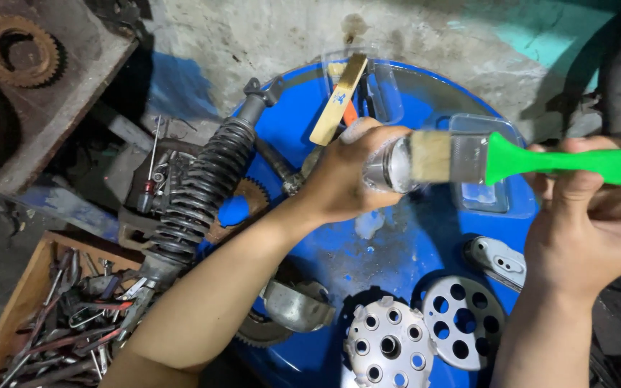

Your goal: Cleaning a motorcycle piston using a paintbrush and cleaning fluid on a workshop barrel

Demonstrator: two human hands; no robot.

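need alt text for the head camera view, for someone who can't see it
Seen from above, a left hand holds a small metal part while the right hand brushes it with a green-handled paintbrush. Below is a blue drum lid holding perforated metal discs, with a black coil shock absorber at left.

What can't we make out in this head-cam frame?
- Metal part in the left hand: mostly hidden by fingers and the brush bristles.
- Brush handle end: cut off by the right edge, beyond the right hand.
- Tools in the wooden box: too cluttered and dark to identify.
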